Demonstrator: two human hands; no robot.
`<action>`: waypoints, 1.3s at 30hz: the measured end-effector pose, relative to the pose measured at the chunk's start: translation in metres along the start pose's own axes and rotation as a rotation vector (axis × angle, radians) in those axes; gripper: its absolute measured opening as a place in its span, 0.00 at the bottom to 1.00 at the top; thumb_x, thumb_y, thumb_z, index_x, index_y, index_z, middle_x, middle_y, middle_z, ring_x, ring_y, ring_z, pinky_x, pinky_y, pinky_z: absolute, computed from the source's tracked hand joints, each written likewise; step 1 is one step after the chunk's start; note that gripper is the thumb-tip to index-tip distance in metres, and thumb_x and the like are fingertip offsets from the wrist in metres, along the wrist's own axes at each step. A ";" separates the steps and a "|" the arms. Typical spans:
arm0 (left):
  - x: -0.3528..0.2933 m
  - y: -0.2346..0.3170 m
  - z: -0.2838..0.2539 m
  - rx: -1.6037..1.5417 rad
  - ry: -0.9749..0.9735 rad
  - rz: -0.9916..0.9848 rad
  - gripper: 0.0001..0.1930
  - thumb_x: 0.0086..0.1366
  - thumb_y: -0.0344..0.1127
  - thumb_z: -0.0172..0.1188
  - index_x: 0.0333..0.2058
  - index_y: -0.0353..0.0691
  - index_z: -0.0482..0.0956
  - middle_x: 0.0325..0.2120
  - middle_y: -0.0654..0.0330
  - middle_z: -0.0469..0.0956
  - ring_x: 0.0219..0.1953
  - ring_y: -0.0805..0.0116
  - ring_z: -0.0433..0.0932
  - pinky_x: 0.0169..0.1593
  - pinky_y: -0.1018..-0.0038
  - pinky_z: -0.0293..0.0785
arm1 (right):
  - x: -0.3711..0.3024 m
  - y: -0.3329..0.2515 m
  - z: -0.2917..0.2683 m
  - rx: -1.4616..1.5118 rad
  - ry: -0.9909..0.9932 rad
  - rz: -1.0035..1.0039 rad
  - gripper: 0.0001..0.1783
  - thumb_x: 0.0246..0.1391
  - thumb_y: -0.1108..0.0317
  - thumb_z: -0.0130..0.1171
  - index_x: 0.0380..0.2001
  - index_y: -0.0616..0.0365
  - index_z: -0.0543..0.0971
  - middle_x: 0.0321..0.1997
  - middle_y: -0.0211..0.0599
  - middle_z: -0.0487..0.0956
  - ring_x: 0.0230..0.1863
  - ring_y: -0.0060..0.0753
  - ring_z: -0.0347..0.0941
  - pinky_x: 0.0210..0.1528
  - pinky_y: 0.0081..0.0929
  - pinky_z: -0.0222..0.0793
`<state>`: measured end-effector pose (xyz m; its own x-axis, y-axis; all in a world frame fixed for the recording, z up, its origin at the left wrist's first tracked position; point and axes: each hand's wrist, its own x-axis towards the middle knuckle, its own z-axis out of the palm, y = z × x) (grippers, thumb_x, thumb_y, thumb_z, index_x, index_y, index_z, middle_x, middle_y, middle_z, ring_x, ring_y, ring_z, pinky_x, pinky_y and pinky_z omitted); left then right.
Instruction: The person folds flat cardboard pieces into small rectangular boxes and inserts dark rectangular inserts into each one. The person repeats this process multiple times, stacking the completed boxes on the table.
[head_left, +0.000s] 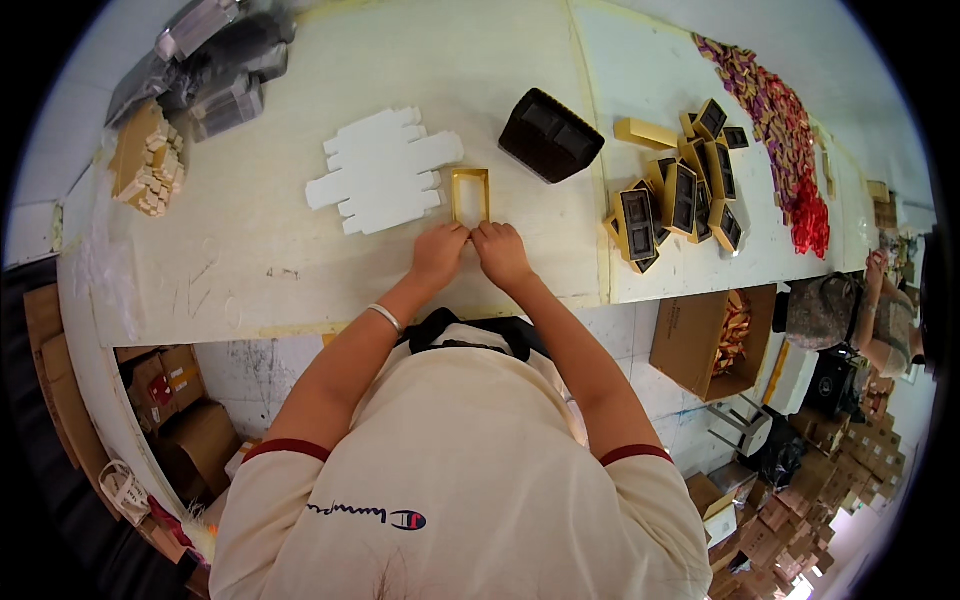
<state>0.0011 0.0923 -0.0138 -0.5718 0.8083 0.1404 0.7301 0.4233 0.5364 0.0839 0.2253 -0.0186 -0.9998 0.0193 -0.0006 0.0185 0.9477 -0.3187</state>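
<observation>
Both my hands meet at the near end of a small gold cardboard box frame (pixel 470 174) on the white table. My left hand (pixel 438 252) pinches its near left corner, while my right hand (pixel 502 252) grips the near right corner. Fingertips of the two hands almost touch, and they cover the near wall of the frame. Flat white die-cut box blanks (pixel 375 172) lie just left and beyond my left hand. To the far right of the frame sits a stack of dark brown plastic trays (pixel 550 135).
Gold boxes with dark trays (pixel 682 195) are heaped at the right, beyond them purple and red packets (pixel 765 100). Clear plastic boxes (pixel 228 105) and folded gold cardboard pieces (pixel 145 165) lie far left. A carton (pixel 690 335) stands below the table's right edge, and another person (pixel 830 310) farther right.
</observation>
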 end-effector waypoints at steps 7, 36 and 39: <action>0.024 0.004 -0.020 0.138 -0.337 -0.051 0.04 0.53 0.32 0.58 0.24 0.39 0.77 0.29 0.57 0.77 0.37 0.53 0.75 0.37 0.63 0.71 | 0.009 -0.002 -0.015 0.167 -0.064 0.074 0.03 0.46 0.72 0.56 0.27 0.56 0.77 0.32 0.38 0.74 0.38 0.41 0.72 0.40 0.36 0.68; 0.042 0.062 -0.104 -0.767 -0.143 -0.265 0.22 0.58 0.26 0.49 0.54 0.38 0.66 0.40 0.51 0.76 0.41 0.60 0.76 0.45 0.69 0.71 | 0.009 -0.035 -0.136 0.482 0.501 0.146 0.23 0.47 0.77 0.57 0.50 0.59 0.71 0.47 0.49 0.71 0.41 0.50 0.73 0.39 0.34 0.71; 0.047 0.075 -0.117 -0.691 -0.113 -0.264 0.21 0.57 0.25 0.47 0.51 0.36 0.66 0.39 0.48 0.76 0.39 0.53 0.76 0.43 0.67 0.71 | 0.011 -0.036 -0.140 0.544 0.404 0.183 0.20 0.47 0.79 0.56 0.47 0.60 0.73 0.40 0.46 0.75 0.37 0.49 0.74 0.37 0.33 0.71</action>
<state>-0.0148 0.1145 0.1305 -0.6265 0.7681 -0.1321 0.1510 0.2859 0.9463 0.0731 0.2361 0.1255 -0.8985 0.3804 0.2192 0.0754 0.6256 -0.7765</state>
